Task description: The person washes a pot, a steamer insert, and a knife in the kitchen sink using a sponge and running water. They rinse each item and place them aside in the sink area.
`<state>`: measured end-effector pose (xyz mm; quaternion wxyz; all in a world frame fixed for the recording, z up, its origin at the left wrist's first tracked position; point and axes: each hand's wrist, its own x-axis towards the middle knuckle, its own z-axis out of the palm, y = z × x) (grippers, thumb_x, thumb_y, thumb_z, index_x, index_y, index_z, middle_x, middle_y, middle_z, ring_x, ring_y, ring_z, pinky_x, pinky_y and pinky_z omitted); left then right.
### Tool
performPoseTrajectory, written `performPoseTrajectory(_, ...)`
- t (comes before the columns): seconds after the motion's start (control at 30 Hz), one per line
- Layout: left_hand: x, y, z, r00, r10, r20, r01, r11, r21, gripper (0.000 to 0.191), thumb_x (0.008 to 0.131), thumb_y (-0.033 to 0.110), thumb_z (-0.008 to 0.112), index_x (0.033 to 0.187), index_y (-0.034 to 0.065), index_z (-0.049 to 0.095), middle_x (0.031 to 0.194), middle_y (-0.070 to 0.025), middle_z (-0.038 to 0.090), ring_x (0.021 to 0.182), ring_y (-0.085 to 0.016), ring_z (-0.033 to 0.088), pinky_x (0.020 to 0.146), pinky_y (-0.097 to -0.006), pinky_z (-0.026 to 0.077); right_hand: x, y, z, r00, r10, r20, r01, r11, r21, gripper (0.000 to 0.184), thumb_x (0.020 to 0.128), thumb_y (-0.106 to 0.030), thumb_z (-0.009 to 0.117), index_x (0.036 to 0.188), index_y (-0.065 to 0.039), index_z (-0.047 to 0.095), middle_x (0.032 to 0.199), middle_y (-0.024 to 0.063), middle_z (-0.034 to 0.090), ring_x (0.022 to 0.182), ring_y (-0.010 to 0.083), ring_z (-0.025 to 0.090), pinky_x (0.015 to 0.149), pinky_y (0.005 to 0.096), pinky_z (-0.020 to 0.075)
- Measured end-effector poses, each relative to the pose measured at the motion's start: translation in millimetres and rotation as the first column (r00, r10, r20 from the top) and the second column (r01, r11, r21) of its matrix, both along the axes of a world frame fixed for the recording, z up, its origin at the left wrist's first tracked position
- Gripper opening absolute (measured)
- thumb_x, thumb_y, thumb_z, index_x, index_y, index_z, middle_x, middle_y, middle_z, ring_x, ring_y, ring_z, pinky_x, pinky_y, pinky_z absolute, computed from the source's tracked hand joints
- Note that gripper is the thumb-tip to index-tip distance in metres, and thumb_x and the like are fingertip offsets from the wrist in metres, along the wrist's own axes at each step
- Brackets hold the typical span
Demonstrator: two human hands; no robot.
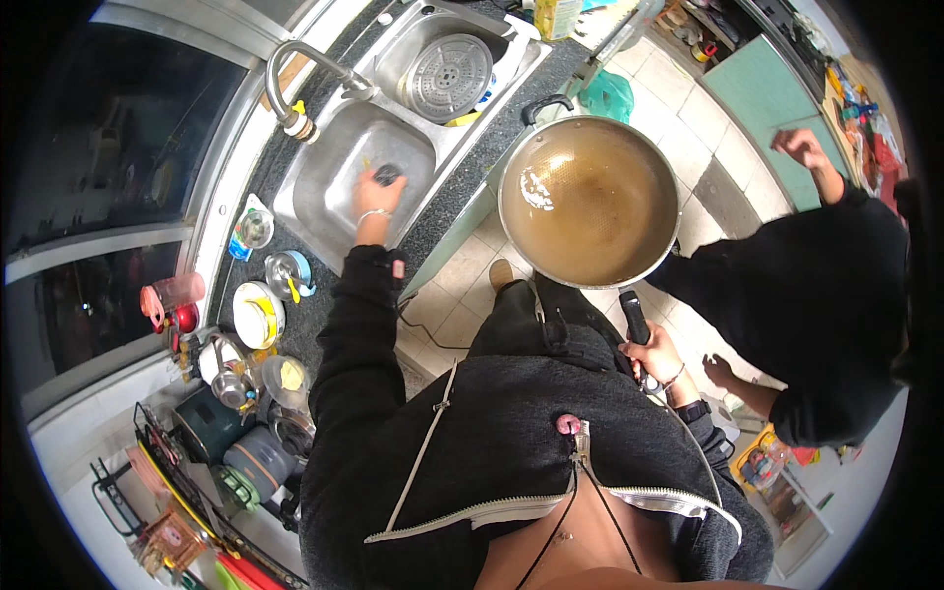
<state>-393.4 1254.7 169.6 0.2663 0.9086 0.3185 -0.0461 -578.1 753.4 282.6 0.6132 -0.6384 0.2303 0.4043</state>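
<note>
By its black handle, my right hand (655, 355) holds a large wok (590, 206) out over the floor. Brownish, cloudy liquid lies in the wok. My left hand (378, 195) is down in the nearer basin of the steel sink (332, 155), its fingers at a small dark object (386, 175) that is too blurred to name. The curved metal faucet (295, 81) reaches over the far left edge of this basin. A round perforated steamer plate (450, 77) rests in the other basin.
A co-worker in black (804, 295) stands close on the right, both hands raised apart from mine. Bowls (258, 316), a pan (286, 274) and cups crowd the left counter. A spray bottle (516, 51) stands by the far basin; a green bag (608, 96) hangs beyond the wok.
</note>
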Motion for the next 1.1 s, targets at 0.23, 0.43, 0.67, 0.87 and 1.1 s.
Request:
performPoseTrajectory(0.23, -40, 80, -68, 0.943, 0.233, -0.239, -0.19, 0.963, 0.191, 0.075, 0.062, 0.052, 0.07, 0.122, 0.0101, 0.054, 0.12, -0.0154, 0.059, 0.114, -0.032, 0.055, 0.095, -0.0495, 0.042, -36, 21, 6, 0.993, -0.116, -0.003, 0.116, 0.991, -0.061, 0.02, 0.075, 0.002, 0.065, 0.084, -0.004, 0.048, 0.057, 0.001, 0.052, 0.041, 0.011, 0.051, 0.038, 0.0244, 0.0431)
performPoseTrajectory(0.43, -60, 93, -90, 0.937, 0.141, -0.32, -0.084, 0.979, 0.186, 0.075, 0.064, 0.052, 0.07, 0.123, 0.0086, 0.054, 0.122, -0.0145, 0.058, 0.114, -0.031, 0.055, 0.096, -0.0485, 0.042, -72, 42, 4, 0.986, -0.166, -0.023, 0.163, 0.981, -0.102, 0.019, 0.076, 0.002, 0.065, 0.084, -0.004, 0.049, 0.058, 0.0014, 0.053, 0.043, 0.0107, 0.052, 0.04, 0.0239, 0.0437)
performPoseTrajectory(0.67, -88, 86, -105, 0.931, 0.138, -0.338, -0.063, 0.973, 0.223, 0.075, 0.066, 0.054, 0.07, 0.122, 0.0063, 0.054, 0.12, -0.0199, 0.057, 0.114, -0.035, 0.054, 0.096, -0.05, 0.042, -100, 52, 4, 0.987, -0.117, -0.107, 0.112, 0.992, -0.054, 0.02, 0.078, 0.0, 0.066, 0.089, -0.003, 0.05, 0.06, 0.0019, 0.054, 0.045, 0.0115, 0.054, 0.041, 0.0244, 0.0446)
performPoseTrajectory(0.87, -122, 87, -113, 0.99, 0.079, 0.117, -0.1, 0.977, 0.187, 0.047, 0.076, 0.04, 0.069, 0.107, 0.006, 0.063, 0.106, -0.0165, 0.062, 0.1, -0.032, 0.059, 0.087, -0.0452, 0.045, -119, 44, 0, 0.994, -0.031, -0.107, 0.03, 0.999, -0.018, 0.02, 0.079, 0.0, 0.066, 0.09, -0.002, 0.049, 0.06, 0.003, 0.055, 0.045, 0.012, 0.053, 0.041, 0.0253, 0.0452)
performPoseTrajectory(1.1, -203, 26, -54, 0.806, -0.032, 0.591, -0.091, 0.98, 0.178, 0.018, 0.083, 0.022, 0.068, 0.084, 0.0042, 0.07, 0.086, -0.0084, 0.066, 0.083, -0.027, 0.061, 0.075, -0.0376, 0.048, -167, 12, -16, 0.997, 0.023, -0.068, -0.022, 0.999, 0.024, 0.018, 0.08, 0.001, 0.064, 0.092, 0.001, 0.05, 0.059, 0.0027, 0.055, 0.045, 0.0118, 0.054, 0.04, 0.0263, 0.0451)
